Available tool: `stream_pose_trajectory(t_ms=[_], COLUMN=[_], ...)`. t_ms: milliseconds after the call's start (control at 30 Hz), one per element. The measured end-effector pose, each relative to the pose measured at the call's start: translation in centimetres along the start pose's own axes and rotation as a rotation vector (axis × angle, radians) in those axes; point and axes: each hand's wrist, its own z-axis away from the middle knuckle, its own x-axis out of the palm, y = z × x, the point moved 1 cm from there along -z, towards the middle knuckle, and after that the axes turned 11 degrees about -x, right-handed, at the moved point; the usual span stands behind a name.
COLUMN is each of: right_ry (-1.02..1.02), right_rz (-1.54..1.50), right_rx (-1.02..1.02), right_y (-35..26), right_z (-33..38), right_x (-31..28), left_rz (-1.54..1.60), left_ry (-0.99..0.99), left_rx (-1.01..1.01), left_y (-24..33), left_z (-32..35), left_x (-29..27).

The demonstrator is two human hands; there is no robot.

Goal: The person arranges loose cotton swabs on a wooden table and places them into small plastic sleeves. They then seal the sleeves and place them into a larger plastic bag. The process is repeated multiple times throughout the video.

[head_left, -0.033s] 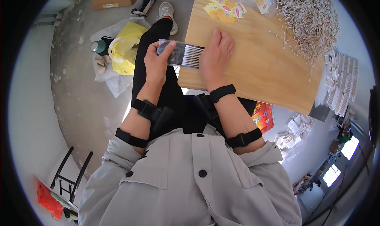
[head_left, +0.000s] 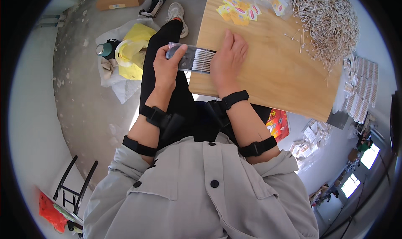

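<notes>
Near upper centre, the left hand [head_left: 166,69] grips a clear bag [head_left: 187,58] with white swabs [head_left: 202,61]; the right hand [head_left: 227,65] covers their right ends, its grip hidden. A swab heap [head_left: 328,23] lies upper right.

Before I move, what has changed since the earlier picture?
Nothing visibly moved; nothing was taken up or let go. The left hand still pinches the clear bag, the right hand still covers one end of the swabs, and the pile stays put.
</notes>
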Motion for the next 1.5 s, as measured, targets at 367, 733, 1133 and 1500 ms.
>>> stream_pose_trajectory(t_ms=[367, 733, 1133, 1500], right_ry=[0.182, 0.041, -0.135, -0.181], right_rz=[-0.371, -0.427, -0.465, -0.477], right_rx=[0.212, 0.393, 0.568, 0.426], right_y=[-0.4, 6.2, 9.9, 9.1], right_z=[0.3, -5.2, -9.1, -10.4], right_x=[-0.5, -1.8, -1.6, -3.1], left_rz=[0.047, 0.14, 0.12, 0.257], left_ry=[-0.178, -0.192, -0.242, -0.365], left_rx=[-0.058, -0.096, -0.11, -0.08], left_y=[0.1, 1.1, 0.1, 0.1], left_z=[-0.3, -0.9, -1.6, -1.9], left_x=[-0.1, -1.9, -2.3, -3.9])
